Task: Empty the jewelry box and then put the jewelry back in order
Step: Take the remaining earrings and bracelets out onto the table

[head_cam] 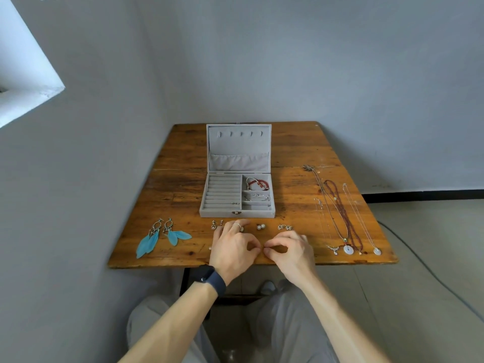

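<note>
A grey velvet jewelry box (209, 195) stands open mid-table, its lid upright. A red bead bracelet (258, 183) and silver bracelets (258, 197) lie in its right compartments, and a small piece (235, 203) sits in the ring rows. My left hand (231, 248) and my right hand (288, 248) meet near the front edge, fingertips pinched together on a tiny piece of jewelry (262, 247). In front of the box lie blue feather earrings (163, 235), small earrings (216, 224), pearl studs (260, 226) and silver earrings (284, 227).
Several necklaces (345, 218) with pendants are laid out along the right side of the wooden table (178, 184). A grey wall closes in on the left and behind. A cable runs on the floor at right. My knees are below the table edge.
</note>
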A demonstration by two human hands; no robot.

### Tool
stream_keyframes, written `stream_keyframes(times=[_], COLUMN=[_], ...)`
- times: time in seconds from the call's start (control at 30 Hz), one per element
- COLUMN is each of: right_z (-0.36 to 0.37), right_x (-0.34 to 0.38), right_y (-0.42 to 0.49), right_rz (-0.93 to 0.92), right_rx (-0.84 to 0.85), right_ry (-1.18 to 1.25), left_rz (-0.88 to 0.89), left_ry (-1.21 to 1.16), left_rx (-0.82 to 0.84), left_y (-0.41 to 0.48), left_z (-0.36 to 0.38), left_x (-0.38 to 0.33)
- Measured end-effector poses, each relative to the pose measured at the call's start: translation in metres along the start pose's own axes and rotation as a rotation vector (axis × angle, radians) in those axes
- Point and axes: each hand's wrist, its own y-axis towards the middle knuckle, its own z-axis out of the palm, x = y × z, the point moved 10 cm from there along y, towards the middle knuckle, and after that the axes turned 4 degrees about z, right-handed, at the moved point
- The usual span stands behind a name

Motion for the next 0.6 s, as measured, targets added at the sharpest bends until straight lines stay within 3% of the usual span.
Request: stream_keyframes(times=[0.6], right_z=[-0.0004], right_x=[-0.0023], right_y=[-0.0026], right_rz=[-0.047], right_rx=[-0.003], right_ry=[0.024], left_rz=[0.021], left_ry=[0.012], left_rx=[0.019], left_y=[0.0029], left_z=[-0.0014], left_x=[-0.0033])
